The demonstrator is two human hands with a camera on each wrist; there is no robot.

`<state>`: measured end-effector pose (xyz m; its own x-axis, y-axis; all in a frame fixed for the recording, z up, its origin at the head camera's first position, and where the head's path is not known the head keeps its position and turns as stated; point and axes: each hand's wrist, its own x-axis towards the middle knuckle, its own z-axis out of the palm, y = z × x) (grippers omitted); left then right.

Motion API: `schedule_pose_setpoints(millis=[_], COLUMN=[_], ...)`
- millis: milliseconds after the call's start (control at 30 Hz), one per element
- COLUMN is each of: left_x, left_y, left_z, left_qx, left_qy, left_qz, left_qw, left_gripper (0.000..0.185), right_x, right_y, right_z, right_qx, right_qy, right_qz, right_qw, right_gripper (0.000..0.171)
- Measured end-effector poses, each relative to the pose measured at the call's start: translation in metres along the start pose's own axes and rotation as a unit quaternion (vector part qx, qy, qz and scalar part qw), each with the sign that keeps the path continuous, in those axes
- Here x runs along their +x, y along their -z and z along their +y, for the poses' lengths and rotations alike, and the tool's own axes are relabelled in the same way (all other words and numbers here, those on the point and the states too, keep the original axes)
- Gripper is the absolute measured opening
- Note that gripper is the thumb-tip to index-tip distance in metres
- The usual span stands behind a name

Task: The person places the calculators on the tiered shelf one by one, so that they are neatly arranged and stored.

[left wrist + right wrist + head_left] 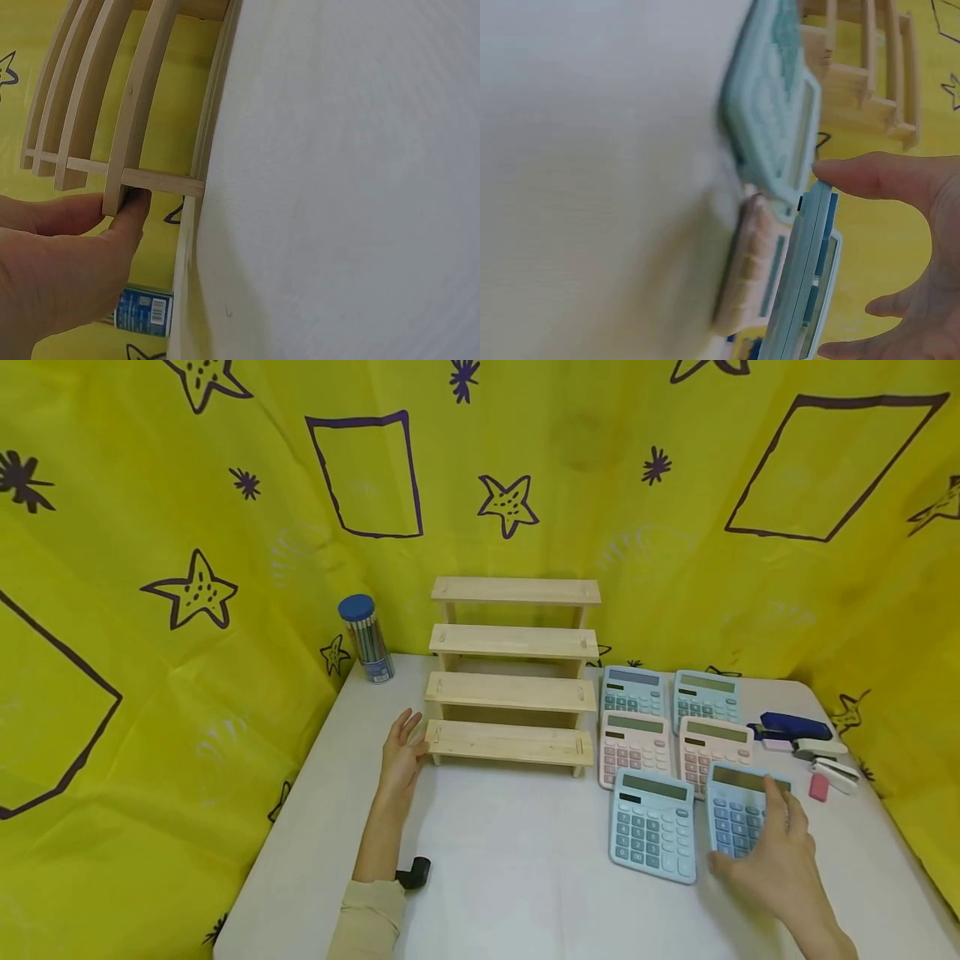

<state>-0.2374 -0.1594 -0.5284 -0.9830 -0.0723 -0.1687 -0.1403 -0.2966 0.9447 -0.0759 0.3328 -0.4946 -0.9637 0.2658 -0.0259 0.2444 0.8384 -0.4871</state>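
My left hand (402,753) pinches the left end of the lowest board of a wooden stepped rack (510,742); in the left wrist view, thumb and fingers (67,214) sit on either side of that board (124,142). At the front right, my right hand (780,860) grips a blue calculator (738,814) by its edges. In the right wrist view the thumb is at one corner of this calculator (802,262), which tilts above the table. Beside it lies another blue calculator (652,825). Behind are pink calculators (636,747) and more blue ones (632,687).
Staplers (795,727) and a pink eraser (819,787) lie at the far right. A blue-lidded tub of pencils (366,639) stands at the back left. Near my left forearm is a small black object (414,872). Yellow patterned cloth (262,568) surrounds the white table (510,860).
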Motion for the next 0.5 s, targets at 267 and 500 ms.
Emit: schedule_pose_setpoints(millis=[267,500], left_x=[0.000,0.002], left_y=[0.004,0.004], left_z=[-0.001,-0.003], left_qx=[-0.002,-0.007], left_qy=[0.003,-0.002], left_qz=[-0.003,-0.009], left_qw=[1.0000,0.9999], left_gripper=[0.082,0.081], right_x=[0.012,0.028], right_y=[0.021,0.035], right_z=[-0.047,-0.085], right_qx=[0.023,0.038], right_qy=[0.076,0.121], right_qz=[0.040,0.049], right_qw=[0.996,0.991], right_gripper=[0.140,0.139])
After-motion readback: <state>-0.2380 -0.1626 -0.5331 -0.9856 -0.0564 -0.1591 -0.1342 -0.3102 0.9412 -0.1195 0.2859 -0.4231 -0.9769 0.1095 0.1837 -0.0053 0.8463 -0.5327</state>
